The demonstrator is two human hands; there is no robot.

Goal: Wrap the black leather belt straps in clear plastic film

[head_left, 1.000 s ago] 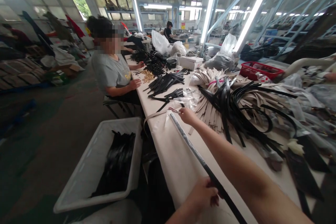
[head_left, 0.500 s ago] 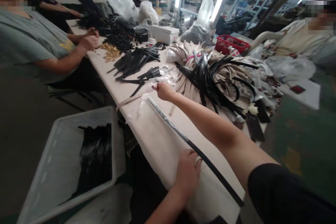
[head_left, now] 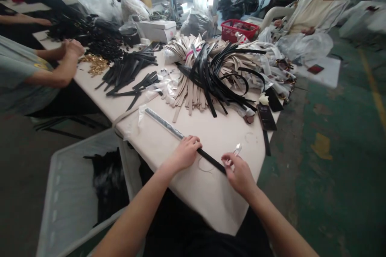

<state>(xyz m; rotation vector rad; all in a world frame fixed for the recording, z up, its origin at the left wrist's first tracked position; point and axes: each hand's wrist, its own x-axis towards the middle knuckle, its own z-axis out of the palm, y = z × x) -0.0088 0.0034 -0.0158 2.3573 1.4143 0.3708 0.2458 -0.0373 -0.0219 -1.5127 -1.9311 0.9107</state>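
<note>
A narrow black strap [head_left: 211, 161], with a clear plastic wrap over its far half, lies diagonally on the pale table. My left hand [head_left: 188, 151] is closed over its middle and rests on the tabletop. At the strap's near end is my right hand [head_left: 239, 172], fingers curled around a small shiny tool [head_left: 237, 149] that looks like thread snips. The strap's tip is hidden by that hand. A loose thread [head_left: 205, 168] curls on the table beside the strap.
Beyond my hands are a bundle of beige straps [head_left: 188, 92], coiled black straps [head_left: 211, 72] and a red basket [head_left: 239, 30]. A phone [head_left: 267, 117] lies at the right edge. A white bin [head_left: 51, 192] stands lower left. A co-worker's hands [head_left: 72, 48] are at the left.
My right hand has come back from the far side of the table to the strap's near end. My left hand has moved onto the strap. The view has swung right.
</note>
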